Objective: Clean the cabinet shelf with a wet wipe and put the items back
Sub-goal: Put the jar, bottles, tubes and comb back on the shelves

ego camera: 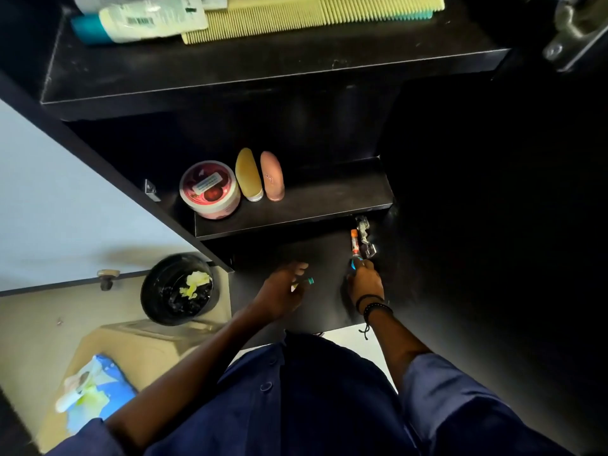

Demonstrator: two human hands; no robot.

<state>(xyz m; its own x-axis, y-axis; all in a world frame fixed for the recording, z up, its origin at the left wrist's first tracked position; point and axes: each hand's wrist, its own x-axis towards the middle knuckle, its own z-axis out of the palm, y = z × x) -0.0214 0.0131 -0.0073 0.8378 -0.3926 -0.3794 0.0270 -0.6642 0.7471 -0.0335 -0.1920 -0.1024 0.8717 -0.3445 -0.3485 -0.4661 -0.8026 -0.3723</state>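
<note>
I look down into a black cabinet. On the middle shelf (pixel 329 199) stand a pink round jar (pixel 210 189), a yellow tube (pixel 248 174) and a pink tube (pixel 272 176), side by side at its left. Over the dark lowest shelf (pixel 322 301), my left hand (pixel 283 291) holds a small white item with a teal tip. My right hand (pixel 365 281) grips a slim item with blue and orange parts (pixel 354 245). A small clear glass bottle (pixel 365 238) lies just beyond it, at the right.
The top shelf (pixel 230 70) carries a cream comb (pixel 312 14) and white and teal tubes (pixel 144 21). A black bin (pixel 177 289) with used wipes stands on the floor at left. A blue wipe pack (pixel 95 386) lies on a tan box. The open cabinet door (pixel 65 199) hangs at left.
</note>
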